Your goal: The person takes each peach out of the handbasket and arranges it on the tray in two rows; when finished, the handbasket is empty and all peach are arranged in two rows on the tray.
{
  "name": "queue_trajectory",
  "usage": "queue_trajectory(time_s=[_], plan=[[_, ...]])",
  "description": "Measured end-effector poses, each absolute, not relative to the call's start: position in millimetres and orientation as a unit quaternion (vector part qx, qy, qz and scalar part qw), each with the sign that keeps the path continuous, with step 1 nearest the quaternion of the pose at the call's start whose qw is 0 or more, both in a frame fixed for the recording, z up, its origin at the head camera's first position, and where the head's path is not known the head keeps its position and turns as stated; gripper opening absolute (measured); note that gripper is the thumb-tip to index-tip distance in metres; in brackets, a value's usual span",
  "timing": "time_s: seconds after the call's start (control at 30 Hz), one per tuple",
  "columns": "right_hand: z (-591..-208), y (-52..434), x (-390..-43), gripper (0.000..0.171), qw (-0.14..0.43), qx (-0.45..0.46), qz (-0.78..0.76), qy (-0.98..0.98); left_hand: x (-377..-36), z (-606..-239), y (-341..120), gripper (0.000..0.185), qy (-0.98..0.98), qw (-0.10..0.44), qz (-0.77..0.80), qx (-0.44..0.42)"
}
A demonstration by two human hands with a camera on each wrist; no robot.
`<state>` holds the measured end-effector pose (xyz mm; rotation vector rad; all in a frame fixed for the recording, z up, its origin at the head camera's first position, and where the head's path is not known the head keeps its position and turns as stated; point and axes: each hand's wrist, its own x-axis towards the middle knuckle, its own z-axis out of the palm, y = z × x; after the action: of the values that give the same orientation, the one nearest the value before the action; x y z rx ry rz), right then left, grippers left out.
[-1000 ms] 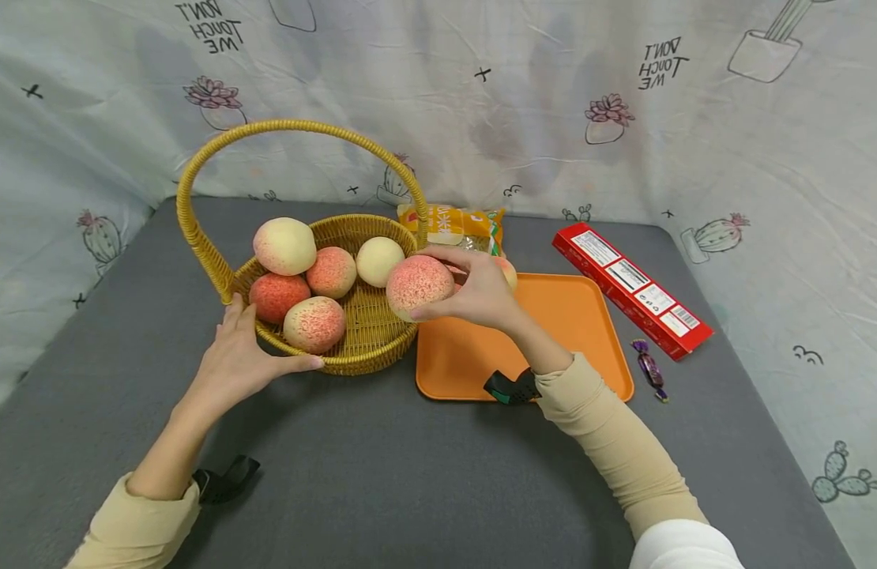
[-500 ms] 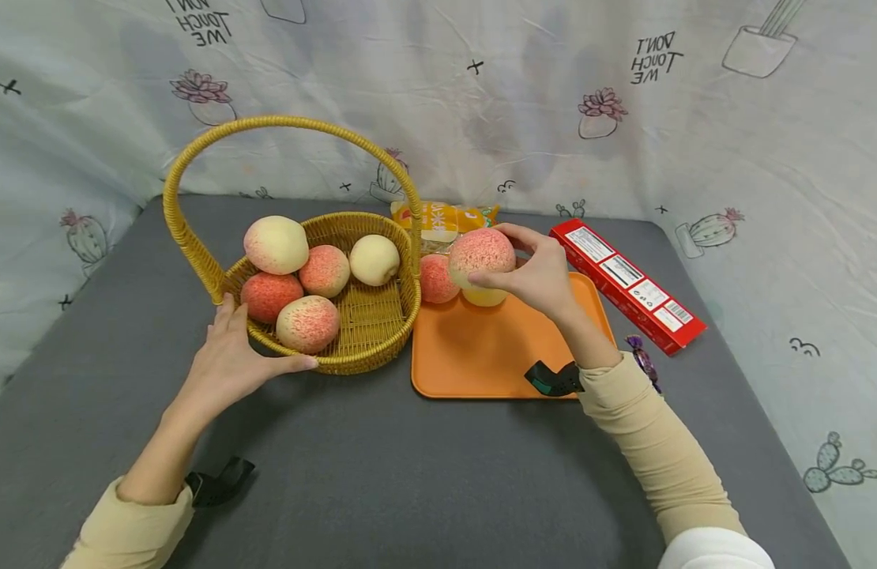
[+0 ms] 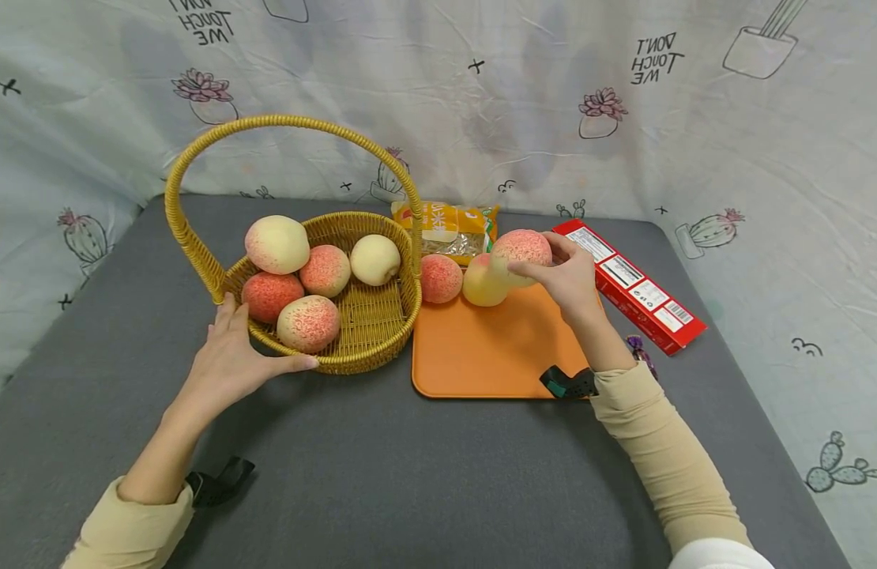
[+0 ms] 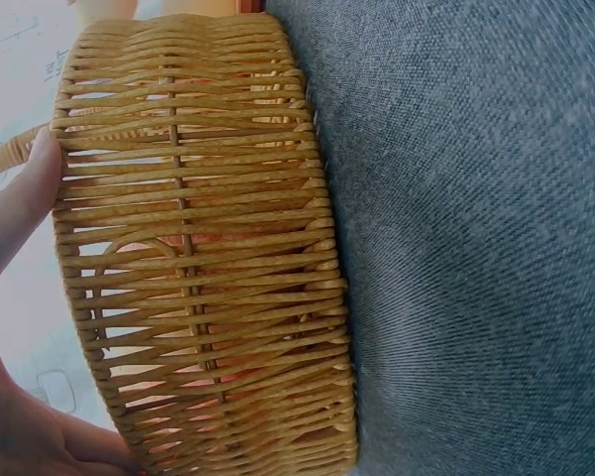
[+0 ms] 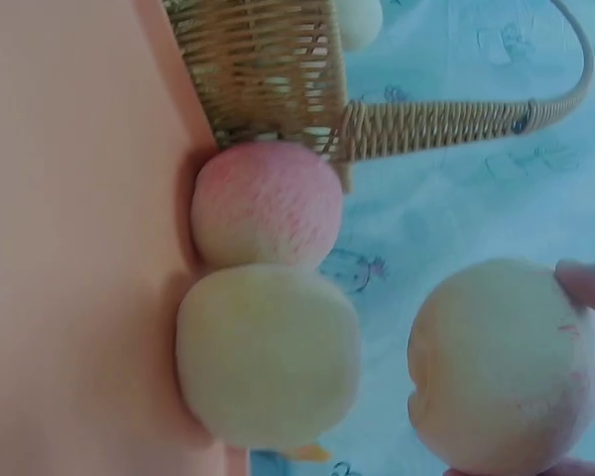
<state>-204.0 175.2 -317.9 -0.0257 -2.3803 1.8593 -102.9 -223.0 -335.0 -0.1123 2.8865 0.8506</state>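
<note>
The right hand (image 3: 570, 276) reached out over the far end of the orange tray (image 3: 495, 356), fingers curled around a peach (image 3: 520, 249). The left hand (image 3: 232, 359) cupped the basket (image 3: 370, 336), thumb and fingers spread along its side.

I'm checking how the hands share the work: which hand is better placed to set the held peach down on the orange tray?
The right hand: it already holds the peach above the orange tray. The left hand rests against the basket.
</note>
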Motion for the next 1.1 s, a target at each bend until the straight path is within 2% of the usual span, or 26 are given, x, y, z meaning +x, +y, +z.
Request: queue_trajectory(time_s=[0.37, 0.73, 1.1], plan=[[-336, 190, -211, 0.057, 0.115, -0.117, 0.648, -0.744, -103, -333, -221, 0.135, 0.954, 0.071, 0.289, -0.039], [-355, 198, -224, 0.035, 0.071, -0.228, 0.651, -0.72, -101, -333, -221, 0.134, 0.955, 0.069, 0.285, -0.04], [-383, 199, -232, 0.066, 0.071, -0.207, 0.546, -0.809, -100, -334, -221, 0.134, 0.955, 0.07, 0.285, -0.041]])
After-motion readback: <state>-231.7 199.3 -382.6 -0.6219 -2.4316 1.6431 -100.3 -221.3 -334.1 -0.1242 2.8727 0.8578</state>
